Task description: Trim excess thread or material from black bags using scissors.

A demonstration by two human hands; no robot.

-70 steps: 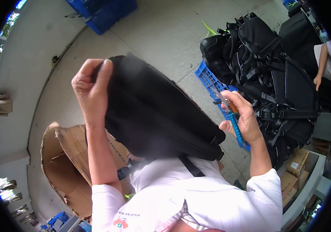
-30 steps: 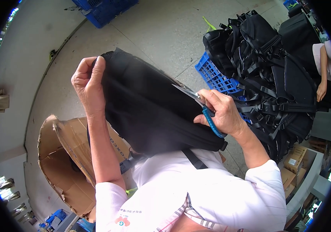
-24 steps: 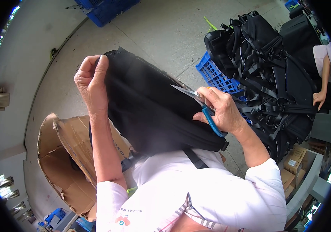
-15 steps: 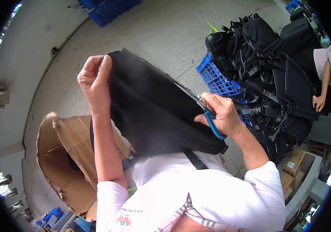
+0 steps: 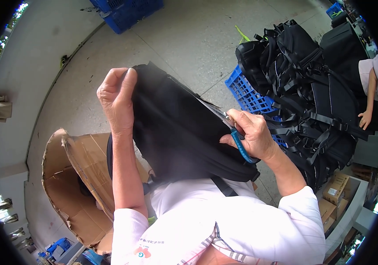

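Note:
My left hand is closed, pinching the upper left corner of a black fabric bag between thumb and fingers. The bag spreads across my lap, its far edge slanting down toward my right. My right hand grips scissors with blue handles. Along that far edge lie the scissor blades, pointing up and left. A thin dark sliver of material stands out beside them. My right fingers partly hide the handles.
Black backpacks with straps are piled at the right, around a blue crate. Another person's hand rests near the pile. A torn cardboard box stands at my left. More blue crates are at the far side.
My left hand and the bag's upper corner have shifted slightly right and nearer to me. The scissors remain along the edge, where a thin sliver now sticks out by the blades.

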